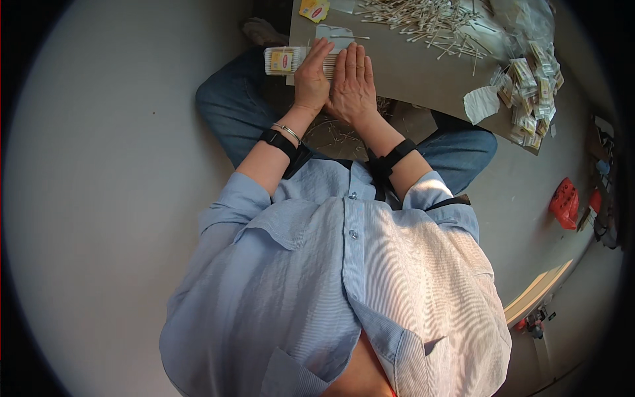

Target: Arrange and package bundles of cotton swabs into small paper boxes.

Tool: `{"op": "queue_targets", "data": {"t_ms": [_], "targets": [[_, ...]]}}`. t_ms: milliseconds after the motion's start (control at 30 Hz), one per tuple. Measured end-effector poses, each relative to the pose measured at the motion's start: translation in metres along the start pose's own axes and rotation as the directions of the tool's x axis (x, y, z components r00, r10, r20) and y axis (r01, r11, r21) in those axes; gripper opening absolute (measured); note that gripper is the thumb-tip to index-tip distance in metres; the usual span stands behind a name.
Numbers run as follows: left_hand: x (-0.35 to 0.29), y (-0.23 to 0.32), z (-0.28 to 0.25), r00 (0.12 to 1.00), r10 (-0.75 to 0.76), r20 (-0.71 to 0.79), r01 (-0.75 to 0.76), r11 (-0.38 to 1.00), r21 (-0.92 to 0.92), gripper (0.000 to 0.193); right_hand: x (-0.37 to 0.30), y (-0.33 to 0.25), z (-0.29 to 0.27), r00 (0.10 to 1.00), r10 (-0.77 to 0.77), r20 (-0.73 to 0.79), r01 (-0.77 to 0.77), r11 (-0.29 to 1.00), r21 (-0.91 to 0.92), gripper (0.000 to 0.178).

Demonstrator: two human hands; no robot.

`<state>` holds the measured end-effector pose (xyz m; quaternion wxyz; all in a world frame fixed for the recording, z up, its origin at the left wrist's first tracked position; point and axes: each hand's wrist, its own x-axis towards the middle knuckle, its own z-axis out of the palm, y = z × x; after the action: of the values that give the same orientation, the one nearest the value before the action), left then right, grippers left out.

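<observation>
My left hand [312, 78] rests on its edge at the near edge of the table, fingers stretched out and held together. Beside it, my right hand [353, 83] lies flat, palm down, with straight fingers. The heels of both hands meet. A row of cotton swabs [329, 65] shows in the gap between them, partly hidden under the hands. Touching or just beside my left hand is a clear pack of cotton swabs [282, 61] with a yellow label. A pale sheet [334, 33] with a few loose swabs lies just beyond my fingertips.
A large heap of loose cotton swabs [423, 20] covers the far part of the table [423, 76]. Yellow label cards [314, 9] lie at the far left. Several filled packs [532, 92] pile up on the right, near a white scrap [481, 104]. Fallen swabs [337, 134] lie below the table edge.
</observation>
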<state>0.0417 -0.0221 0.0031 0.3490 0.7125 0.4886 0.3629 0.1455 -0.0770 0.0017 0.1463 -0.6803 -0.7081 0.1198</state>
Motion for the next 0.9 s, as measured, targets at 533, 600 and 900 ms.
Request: {"op": "queue_targets", "data": {"t_ms": [533, 600, 900], "targets": [[0.003, -0.010, -0.001, 0.985, -0.138, 0.107, 0.173, 0.856, -0.488, 0.039, 0.002, -0.008, 0.006, 0.997, 0.048, 0.067, -0.044, 0.996, -0.072, 0.091], [0.003, -0.007, -0.002, 0.983, -0.118, 0.140, 0.171, 0.864, -0.473, 0.040, 0.003, -0.007, 0.004, 0.995, 0.055, 0.079, -0.048, 0.995, -0.082, 0.091], [0.006, -0.006, -0.047, 0.989, -0.145, -0.020, 0.123, 0.894, -0.431, 0.046, 0.003, -0.009, 0.005, 0.996, 0.069, 0.047, -0.068, 0.997, -0.023, 0.095]]}}
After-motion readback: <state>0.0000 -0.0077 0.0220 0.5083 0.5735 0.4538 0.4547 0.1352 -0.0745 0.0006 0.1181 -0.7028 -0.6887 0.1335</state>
